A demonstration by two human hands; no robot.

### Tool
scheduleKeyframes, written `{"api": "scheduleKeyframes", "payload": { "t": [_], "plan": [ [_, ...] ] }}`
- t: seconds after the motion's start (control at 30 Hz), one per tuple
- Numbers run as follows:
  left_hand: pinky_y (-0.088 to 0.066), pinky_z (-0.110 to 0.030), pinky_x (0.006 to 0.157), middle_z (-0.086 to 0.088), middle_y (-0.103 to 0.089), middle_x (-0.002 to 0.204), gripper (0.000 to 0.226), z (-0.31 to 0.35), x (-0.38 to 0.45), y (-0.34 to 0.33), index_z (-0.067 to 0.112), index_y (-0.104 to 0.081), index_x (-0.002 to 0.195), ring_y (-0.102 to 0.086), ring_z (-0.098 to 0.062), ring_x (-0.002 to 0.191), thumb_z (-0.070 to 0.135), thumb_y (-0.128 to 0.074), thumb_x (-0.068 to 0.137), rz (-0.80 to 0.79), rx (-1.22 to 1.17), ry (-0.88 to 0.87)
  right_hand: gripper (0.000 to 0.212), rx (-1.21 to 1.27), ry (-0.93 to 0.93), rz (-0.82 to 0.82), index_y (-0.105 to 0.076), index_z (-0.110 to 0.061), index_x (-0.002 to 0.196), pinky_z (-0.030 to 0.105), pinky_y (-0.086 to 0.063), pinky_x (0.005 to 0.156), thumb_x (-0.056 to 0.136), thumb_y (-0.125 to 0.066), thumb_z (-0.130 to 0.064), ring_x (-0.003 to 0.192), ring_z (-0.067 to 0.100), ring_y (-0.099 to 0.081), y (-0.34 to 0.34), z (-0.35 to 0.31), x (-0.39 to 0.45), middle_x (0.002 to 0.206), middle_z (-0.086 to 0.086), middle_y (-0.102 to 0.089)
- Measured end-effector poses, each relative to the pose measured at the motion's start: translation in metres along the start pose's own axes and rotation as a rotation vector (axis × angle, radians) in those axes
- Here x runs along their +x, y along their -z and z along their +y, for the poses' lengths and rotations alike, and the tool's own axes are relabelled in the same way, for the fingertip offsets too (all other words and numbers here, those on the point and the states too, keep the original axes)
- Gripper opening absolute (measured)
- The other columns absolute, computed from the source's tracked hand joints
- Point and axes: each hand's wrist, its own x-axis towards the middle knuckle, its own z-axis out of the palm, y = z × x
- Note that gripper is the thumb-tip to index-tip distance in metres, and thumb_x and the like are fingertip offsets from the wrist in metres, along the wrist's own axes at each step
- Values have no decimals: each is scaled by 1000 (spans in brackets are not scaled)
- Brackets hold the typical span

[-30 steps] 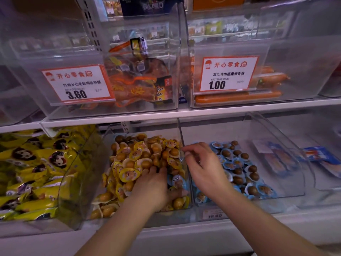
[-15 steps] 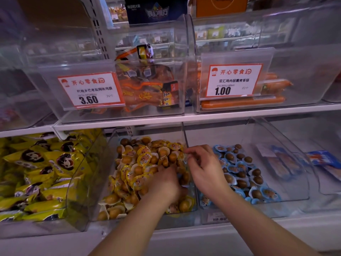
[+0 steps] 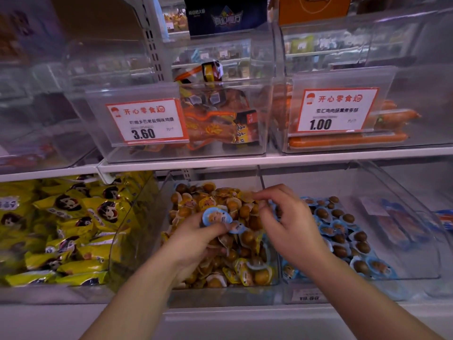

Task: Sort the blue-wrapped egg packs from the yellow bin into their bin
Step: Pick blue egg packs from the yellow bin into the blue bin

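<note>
Far left on the lower shelf sits a bin of yellow snack packets (image 3: 61, 224), no part of this job. Next to it is the yellow bin (image 3: 220, 294), a clear tub heaped with yellow-wrapped eggs. The left hand (image 3: 193, 239) is over that heap, fingers curled around a blue-wrapped egg pack (image 3: 217, 216) held face up just above the pile, with a second blue pack (image 3: 237, 227) tucked against its fingertips. So that hand is grasping at least one pack; whether the second is truly held or only resting there, I cannot tell.

The right hand (image 3: 289, 222) hovers over the divider between the two tubs, fingers bent and pinched together near the back of the heap. Whether they have anything between them I cannot make out.

To the right lies the blue bin (image 3: 416, 241), where the blue packs belong, with a layer of them already spread across its floor. The held pack therefore has to travel rightward, over the divider. The right hand is nearer that bin, so a handover, or a reach across by the left, looks to me like what comes next.
</note>
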Motion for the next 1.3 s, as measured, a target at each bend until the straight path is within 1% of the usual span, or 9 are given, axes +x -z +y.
{"api": "scheduleKeyframes", "payload": {
  "t": [0.13, 0.37, 0.57, 0.87, 0.97, 1.03, 1.17, 1.23, 1.3],
  "plan": [
    [-53, -25, 55, -9, -72, 80, 38, -8, -25, 13, 3, -68, 110, -66, -12, 61, 13, -73, 74, 20, -287, 8, 24, 110, 40, -182, -69, -31, 112, 13, -48, 82, 93, -55, -26, 100, 0, -61, -5, -20, -8, 108, -16, -62],
    [-62, -34, 65, -21, -74, 102, 20, -9, -21, 12, 0, -70, 108, -74, -26, 81, 1, -59, 92, 176, -539, -26, 86, 490, -495, -495, -43, -33, 145, 34, -58, 90, 68, -76, -50, 107, 4, -67, -58, -45, -27, 121, -12, -66],
    [-58, -47, 83, -20, -73, 108, 23, -14, -16, 20, 5, -71, 113, -72, -34, 98, 10, -61, 93, 128, -469, 22, 13, 501, -576, -248, -73, -25, 101, 31, -58, 53, 93, -67, -16, 70, 22, -74, -69, -33, -11, 87, 0, -77],
    [-57, -44, 92, -5, -77, 102, 23, -12, -4, 31, 17, -71, 114, -73, -23, 97, 8, -62, 95, 334, -110, -160, 20, 780, -882, -98, -70, -10, 111, 32, -49, 49, 94, -63, -17, 67, 27, -70, -82, -27, 5, 92, 16, -75],
    [-51, -20, 92, 16, -71, 107, 29, -15, -7, 32, 32, -69, 111, -65, 0, 104, 10, -59, 96, 445, 190, -386, 23, 806, -940, -178, -66, -6, 112, 32, -47, 46, 94, -60, -20, 64, 28, -68, -81, -30, 4, 85, 16, -72],
    [-43, -6, 92, 22, -63, 117, 41, -16, -14, 25, 38, -62, 122, -55, 11, 112, 7, -56, 95, 450, 379, -528, 33, 950, -955, -346, -67, -7, 117, 38, -54, 58, 95, -56, -30, 79, 30, -70, -82, -39, 2, 101, 19, -72],
    [-22, -35, 122, 12, -31, 158, 67, -25, -20, -3, 30, -23, 155, -21, 1, 147, 24, -46, 93, 223, 768, -641, 51, 991, -896, -400, -68, -25, 124, 44, -47, 105, 84, -67, -57, 116, 20, -66, -81, -47, -4, 122, 2, -72],
    [-14, -38, 124, 14, -11, 165, 85, -28, -20, -9, 31, 1, 159, -3, 2, 150, 39, -44, 88, 136, 788, -617, 54, 975, -883, -297, -64, -24, 129, 44, -48, 104, 82, -76, -49, 114, 21, -67, -73, -45, -5, 121, 3, -72],
    [-17, -36, 123, 29, -7, 162, 96, -25, -23, -13, 43, 13, 155, -6, 10, 147, 46, -50, 82, -13, 519, -551, 40, 1031, -864, -209, -66, -15, 125, 37, -59, 80, 90, -73, -32, 92, 20, -74, -59, -43, -2, 109, 8, -75]
  ]
}}
